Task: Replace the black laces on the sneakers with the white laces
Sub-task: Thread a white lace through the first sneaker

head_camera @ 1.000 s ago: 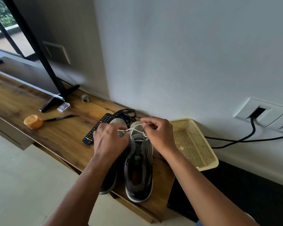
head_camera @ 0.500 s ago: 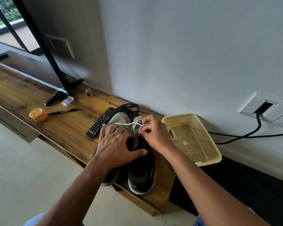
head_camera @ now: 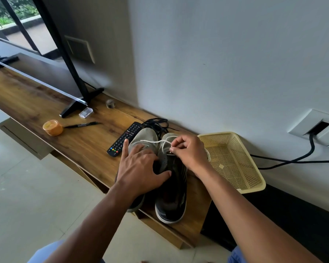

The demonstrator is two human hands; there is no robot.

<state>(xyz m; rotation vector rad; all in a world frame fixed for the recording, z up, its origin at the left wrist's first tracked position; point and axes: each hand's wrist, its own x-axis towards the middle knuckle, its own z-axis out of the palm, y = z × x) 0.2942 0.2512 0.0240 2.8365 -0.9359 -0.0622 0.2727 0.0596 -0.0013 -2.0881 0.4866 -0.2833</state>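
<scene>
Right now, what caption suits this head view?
Right hand pinches white lace over sneakers; left hand steadies them.

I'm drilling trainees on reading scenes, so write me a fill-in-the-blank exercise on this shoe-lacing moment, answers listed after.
1. The right hand pinches the ____ lace.
2. The left hand presses flat on the left sneaker, beside the ____ control.
3. The pile of black laces lies behind the sneakers, near the ____.
4. Right of the right sneaker sits an empty yellow ____.

Missing words: white; remote; wall; basket
</scene>
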